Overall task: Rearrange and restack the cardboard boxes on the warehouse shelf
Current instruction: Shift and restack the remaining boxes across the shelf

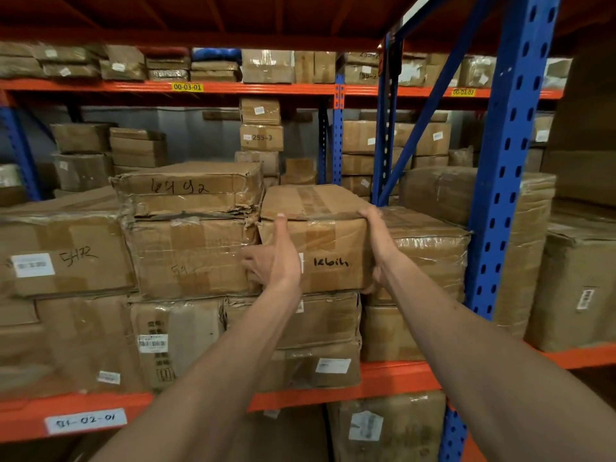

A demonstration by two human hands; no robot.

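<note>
A brown cardboard box (328,241) with dark handwriting and tape strips on its front sits on top of the middle stack on the orange shelf (396,378). My left hand (275,258) grips its left front edge, thumb up on the front face, fingers wrapped round the side. On the right upper corner, my right hand (375,238) holds the box, with fingers over the top edge. To the left, a battered flat box (190,190) lies on a taped box (191,258). A plastic-wrapped box (430,251) stands right beside the held one.
A blue upright post (506,181) with a diagonal brace rises just right of the stack. More boxes fill the shelf left, below and behind. A wrapped bundle (530,248) stands past the post. The orange beam above (233,88) carries further boxes.
</note>
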